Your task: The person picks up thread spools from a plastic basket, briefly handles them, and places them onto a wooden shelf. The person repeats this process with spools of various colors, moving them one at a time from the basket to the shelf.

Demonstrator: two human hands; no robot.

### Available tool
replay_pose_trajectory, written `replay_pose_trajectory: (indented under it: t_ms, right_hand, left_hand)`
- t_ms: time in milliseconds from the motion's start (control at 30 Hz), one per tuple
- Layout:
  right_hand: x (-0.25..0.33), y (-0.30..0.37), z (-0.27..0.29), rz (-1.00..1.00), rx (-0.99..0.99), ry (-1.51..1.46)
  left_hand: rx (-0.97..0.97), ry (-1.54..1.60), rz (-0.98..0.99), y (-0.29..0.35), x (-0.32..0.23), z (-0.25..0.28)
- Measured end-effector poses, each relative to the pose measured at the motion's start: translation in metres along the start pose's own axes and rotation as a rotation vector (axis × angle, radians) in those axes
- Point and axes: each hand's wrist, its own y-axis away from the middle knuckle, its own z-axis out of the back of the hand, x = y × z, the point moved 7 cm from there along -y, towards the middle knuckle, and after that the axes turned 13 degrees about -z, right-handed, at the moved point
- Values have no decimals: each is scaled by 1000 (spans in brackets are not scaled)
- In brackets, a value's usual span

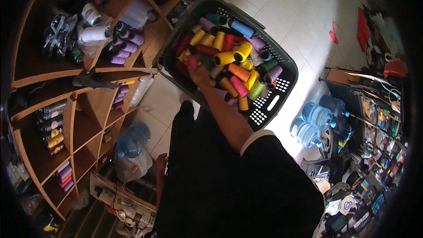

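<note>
Tiles point(304, 35) stretch right of the basket point(292, 68); shelves point(102, 105) edge its left. Our right hand point(200, 76) is at a red spool point(192, 62), our left hand point(161, 164) low; we can't tell either grip.

Glare is whitening the floor point(304, 55) at right; shadow is dimming the left shelves point(74, 125), and distortion is bending them.

Right arm point(227, 117) outstretched forward and leftward, right fingers point(195, 74) foremost; left forearm point(160, 187) low, left fingers point(161, 160) well back.
</note>
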Motion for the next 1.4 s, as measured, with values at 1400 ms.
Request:
replay_pose_trajectory:
  t_ms: [1400]
  right_hand:
    - [4,-16,8,168,-141,305]
  left_hand:
    - [-152,275,316,19,-37,-19]
